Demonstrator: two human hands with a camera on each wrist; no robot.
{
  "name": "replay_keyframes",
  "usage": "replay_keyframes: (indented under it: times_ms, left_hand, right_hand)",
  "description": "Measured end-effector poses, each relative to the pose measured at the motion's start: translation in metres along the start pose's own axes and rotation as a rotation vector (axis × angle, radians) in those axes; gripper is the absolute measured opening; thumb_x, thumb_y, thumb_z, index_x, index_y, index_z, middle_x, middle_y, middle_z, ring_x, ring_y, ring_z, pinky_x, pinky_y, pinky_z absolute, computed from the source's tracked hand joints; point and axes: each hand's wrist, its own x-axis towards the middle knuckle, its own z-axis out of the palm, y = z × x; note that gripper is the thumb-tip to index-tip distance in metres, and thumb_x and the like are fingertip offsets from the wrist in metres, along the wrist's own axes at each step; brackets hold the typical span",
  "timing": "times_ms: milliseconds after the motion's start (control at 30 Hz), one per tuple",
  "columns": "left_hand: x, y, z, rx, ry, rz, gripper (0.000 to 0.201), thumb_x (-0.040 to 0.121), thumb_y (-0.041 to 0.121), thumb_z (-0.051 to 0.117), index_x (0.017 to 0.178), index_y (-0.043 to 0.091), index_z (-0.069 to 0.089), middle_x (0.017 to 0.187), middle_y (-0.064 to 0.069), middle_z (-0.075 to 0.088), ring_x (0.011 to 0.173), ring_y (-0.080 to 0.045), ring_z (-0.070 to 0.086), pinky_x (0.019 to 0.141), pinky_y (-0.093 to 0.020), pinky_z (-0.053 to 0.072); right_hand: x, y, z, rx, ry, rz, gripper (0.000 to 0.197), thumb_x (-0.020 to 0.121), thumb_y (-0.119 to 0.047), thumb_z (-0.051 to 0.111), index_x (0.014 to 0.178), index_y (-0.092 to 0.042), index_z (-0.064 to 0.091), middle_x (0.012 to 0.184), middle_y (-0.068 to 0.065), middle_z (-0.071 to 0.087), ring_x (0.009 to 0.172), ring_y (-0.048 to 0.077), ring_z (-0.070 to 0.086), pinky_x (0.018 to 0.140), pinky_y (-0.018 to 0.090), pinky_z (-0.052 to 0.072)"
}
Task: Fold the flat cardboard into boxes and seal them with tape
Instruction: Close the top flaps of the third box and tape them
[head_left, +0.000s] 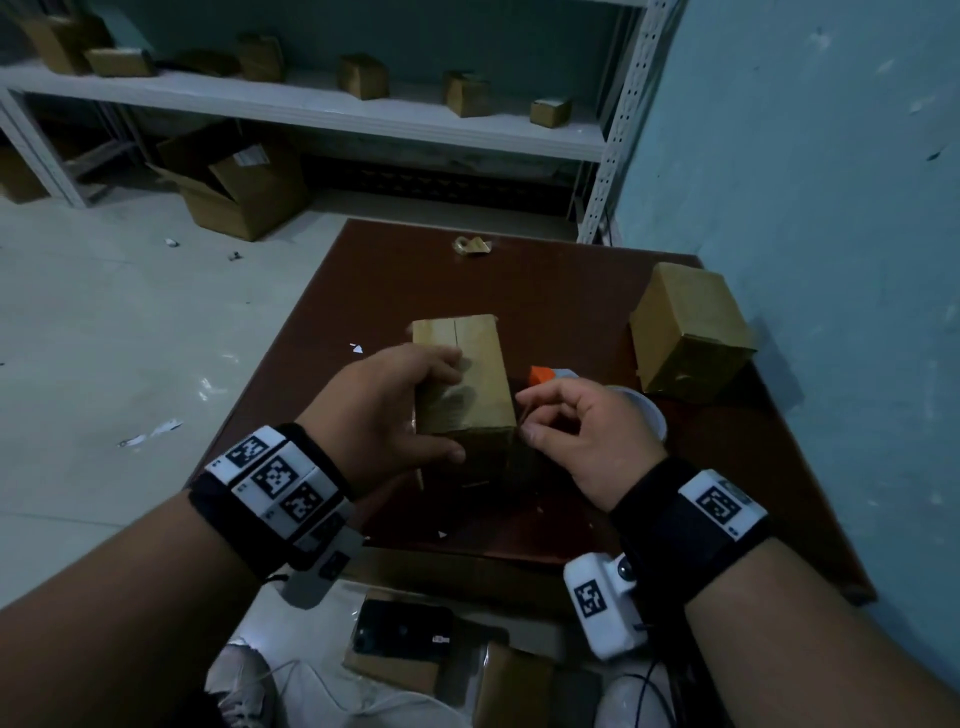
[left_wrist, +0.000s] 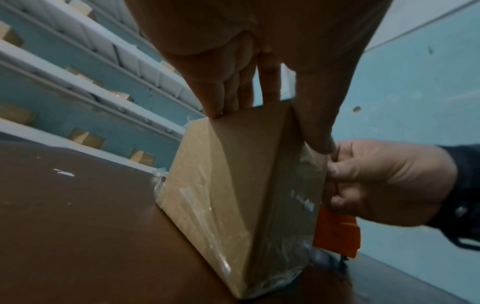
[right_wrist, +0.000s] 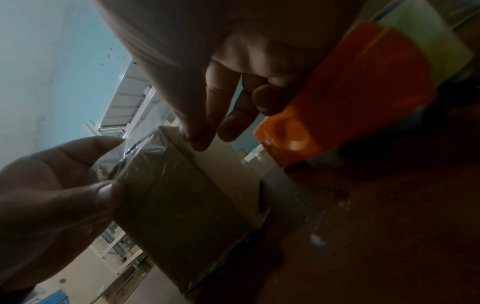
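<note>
The box (head_left: 462, 384) stands near the middle of the table (head_left: 322, 332), clear tape (left_wrist: 205, 222) wrinkled over its sides; the left hand (head_left: 384, 410) grips the box's left side, fingers (left_wrist: 221, 98) curled over its top edge and thumb along the near face; the right hand (head_left: 576, 431) sits just right of the box, its fingers pinching a loose strip of tape at the near top corner; the orange dispenser (head_left: 543, 375) lies right of the box, behind that hand; a second box (head_left: 685, 332) rests further right of the box.
</note>
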Motion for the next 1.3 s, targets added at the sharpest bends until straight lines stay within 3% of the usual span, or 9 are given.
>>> replay_keyframes:
  times_ms: [167, 400, 633, 767, 833, 933, 1033, 1133, 1300]
  left_hand:
    - [-0.006, -0.011, -0.009, -0.017, 0.016, 0.013, 0.053, 0.061, 0.041, 0.094, 0.108, 0.025, 0.073, 0.147, 0.01, 0.054, 0.136, -0.014, 0.054, 0.108, -0.048, 0.051]
    - [-0.006, -0.026, -0.015, -0.23, -0.067, -0.001, 0.04, 0.06, 0.033, 0.096, 0.092, 0.023, 0.074, 0.134, 0.018, 0.068, 0.137, -0.002, 0.054, 0.116, -0.046, 0.046]
    - [-0.002, -0.027, -0.022, -0.379, -0.187, -0.09, 0.044, 0.059, 0.014, 0.097, 0.098, 0.019, 0.078, 0.132, 0.019, 0.069, 0.137, 0.001, 0.052, 0.121, -0.039, 0.04]
    - [-0.003, -0.022, -0.011, -0.204, -0.098, 0.059, 0.044, 0.064, 0.031, 0.095, 0.103, 0.021, 0.077, 0.136, 0.014, 0.067, 0.137, 0.002, 0.052, 0.117, -0.031, 0.043]
    - [-0.004, -0.022, -0.009, -0.134, -0.06, 0.13, 0.044, 0.067, 0.042, 0.092, 0.102, 0.021, 0.077, 0.137, 0.011, 0.067, 0.137, 0.001, 0.053, 0.114, -0.028, 0.045]
    - [-0.003, -0.022, -0.009, -0.066, -0.041, 0.165, 0.045, 0.068, 0.051, 0.088, 0.1, 0.022, 0.077, 0.138, 0.01, 0.066, 0.135, 0.001, 0.054, 0.111, -0.022, 0.045]
    - [-0.004, -0.022, -0.009, -0.039, -0.042, 0.174, 0.046, 0.068, 0.053, 0.087, 0.099, 0.021, 0.077, 0.138, 0.008, 0.066, 0.134, -0.002, 0.056, 0.109, -0.023, 0.048]
    - [-0.005, -0.023, -0.008, -0.009, -0.029, 0.173, 0.054, 0.068, 0.055, 0.087, 0.108, 0.019, 0.076, 0.143, 0.006, 0.062, 0.134, -0.007, 0.057, 0.107, -0.031, 0.052]
    - [-0.007, -0.025, -0.003, 0.021, -0.065, 0.167, 0.072, 0.065, 0.053, 0.089, 0.124, 0.016, 0.072, 0.148, 0.001, 0.059, 0.136, -0.017, 0.057, 0.108, -0.046, 0.054]
  right_hand:
    - [0.005, 0.001, 0.004, -0.022, 0.002, -0.015, 0.026, 0.094, -0.013, 0.075, 0.102, -0.037, 0.068, 0.088, -0.008, 0.072, 0.084, 0.002, 0.067, 0.071, 0.012, 0.051]
    - [0.008, -0.002, 0.008, 0.038, -0.026, 0.006, 0.025, 0.092, -0.012, 0.077, 0.105, -0.032, 0.068, 0.082, -0.011, 0.074, 0.08, 0.001, 0.069, 0.068, 0.014, 0.052]
    - [0.009, 0.003, 0.012, 0.077, 0.054, 0.018, 0.02, 0.09, -0.008, 0.078, 0.101, -0.022, 0.071, 0.086, -0.001, 0.072, 0.07, -0.001, 0.063, 0.065, 0.017, 0.052]
    - [0.01, 0.005, 0.014, 0.059, 0.125, 0.01, 0.012, 0.091, -0.011, 0.077, 0.092, -0.022, 0.072, 0.083, 0.001, 0.073, 0.069, 0.015, 0.067, 0.062, 0.03, 0.058]
    - [0.012, 0.005, 0.013, 0.091, 0.139, 0.034, 0.008, 0.094, -0.014, 0.073, 0.091, -0.021, 0.072, 0.075, -0.007, 0.073, 0.065, 0.01, 0.067, 0.058, 0.027, 0.055]
    - [0.01, 0.003, 0.014, 0.201, 0.131, 0.099, 0.028, 0.1, -0.045, 0.062, 0.087, -0.023, 0.072, 0.069, -0.002, 0.07, 0.06, 0.011, 0.064, 0.053, 0.027, 0.051]
    - [0.008, 0.002, 0.013, 0.246, 0.097, 0.118, 0.059, 0.086, -0.08, 0.054, 0.091, -0.023, 0.072, 0.082, 0.001, 0.074, 0.066, 0.016, 0.066, 0.056, 0.035, 0.055]
    - [0.004, 0.002, 0.013, 0.222, 0.084, 0.103, 0.053, 0.079, -0.068, 0.065, 0.101, -0.02, 0.069, 0.092, 0.004, 0.073, 0.07, 0.015, 0.066, 0.057, 0.033, 0.057]
    - [0.003, 0.006, 0.015, 0.217, 0.07, 0.126, 0.027, 0.088, -0.044, 0.077, 0.103, -0.023, 0.068, 0.092, 0.002, 0.068, 0.075, 0.011, 0.065, 0.056, 0.031, 0.057]
